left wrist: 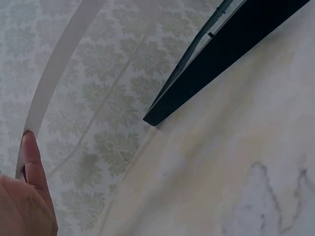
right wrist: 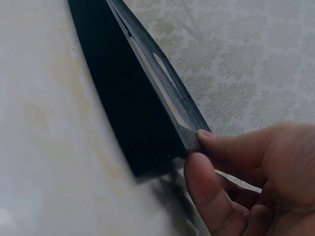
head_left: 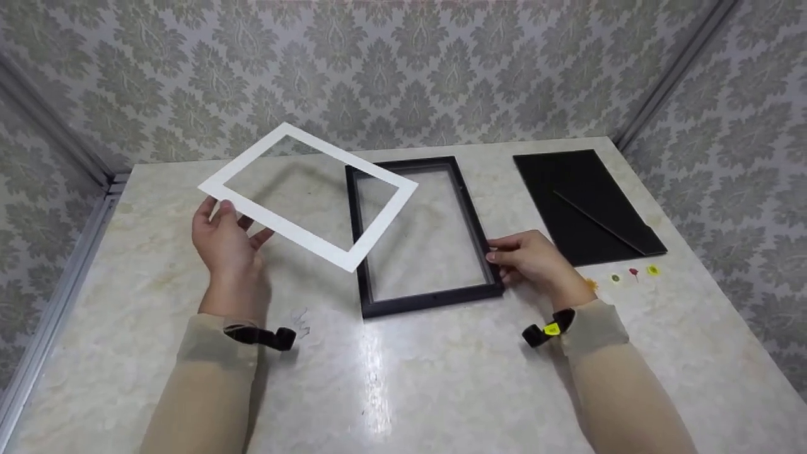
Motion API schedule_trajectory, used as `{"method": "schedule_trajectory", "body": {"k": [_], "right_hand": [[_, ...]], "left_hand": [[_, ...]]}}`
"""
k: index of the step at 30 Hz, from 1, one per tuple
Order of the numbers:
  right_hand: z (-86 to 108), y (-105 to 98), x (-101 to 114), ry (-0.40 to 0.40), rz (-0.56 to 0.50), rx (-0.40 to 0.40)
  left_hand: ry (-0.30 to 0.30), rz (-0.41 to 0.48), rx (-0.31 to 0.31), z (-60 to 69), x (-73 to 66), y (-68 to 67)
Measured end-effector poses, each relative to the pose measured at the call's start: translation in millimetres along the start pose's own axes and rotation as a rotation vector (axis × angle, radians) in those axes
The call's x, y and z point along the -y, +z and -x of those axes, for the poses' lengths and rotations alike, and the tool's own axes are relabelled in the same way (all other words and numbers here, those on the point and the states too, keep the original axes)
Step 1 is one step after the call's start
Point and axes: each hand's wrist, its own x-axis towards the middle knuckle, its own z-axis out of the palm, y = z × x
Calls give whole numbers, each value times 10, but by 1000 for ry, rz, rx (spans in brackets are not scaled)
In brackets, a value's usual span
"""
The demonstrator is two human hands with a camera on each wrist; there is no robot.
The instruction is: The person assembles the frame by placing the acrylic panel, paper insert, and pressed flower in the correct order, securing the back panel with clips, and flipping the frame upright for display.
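Note:
My left hand [head_left: 230, 252] pinches a white mat board [head_left: 284, 226] with a rectangular window, holding it by its lower-left edge. The mat is raised and tilted, its right corner passing over a black picture frame [head_left: 435, 297]. In the left wrist view a thumb or finger lies along the mat's strip [left wrist: 54, 73]. My right hand [head_left: 536, 261] grips the frame's right side near the close corner, thumb and fingers around the rim, as the right wrist view shows [right wrist: 236, 182]. The table shows through the frame; whether a clear pane sits inside I cannot tell.
A black backing board [head_left: 567, 189] with a stand flap lies at the back right. In front of it are several small flower-like pieces, among them a red one [head_left: 633, 272] and an orange one [head_left: 591, 285]. Patterned walls [head_left: 384, 69] border the table.

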Motion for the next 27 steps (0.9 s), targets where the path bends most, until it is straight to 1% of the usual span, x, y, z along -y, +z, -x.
{"method": "schedule_trajectory", "body": {"k": [1, 4, 6, 9, 12, 14, 18, 21, 24, 27], "right_hand": [[1, 7, -8, 6, 0, 2], [-2, 20, -15, 17, -2, 6], [-11, 21, -8, 6, -2, 4], [-23, 9, 6, -9, -3, 1], [-18, -12, 7, -21, -7, -4], [-23, -9, 9, -28, -5, -3], [-10, -13, -23, -32, 18, 0], [4, -24, -43, -35, 35, 5], [4, -25, -39, -38, 33, 7], [-9, -7, -30, -30, 24, 10]], "left_hand": [[0, -35, 21, 18, 28, 40], [-24, -130, 94, 61, 89, 169], [-35, -182, 141, 69, 121, 277], [-46, -258, 209, 65, 164, 443], [-52, -331, 261, 46, 228, 611], [-63, -374, 291, 23, 276, 681], [-111, -451, 357, -27, 396, 778], [-142, -494, 392, -65, 474, 826], [-157, -524, 415, -101, 518, 863], [-169, -571, 439, -135, 539, 872]]}}
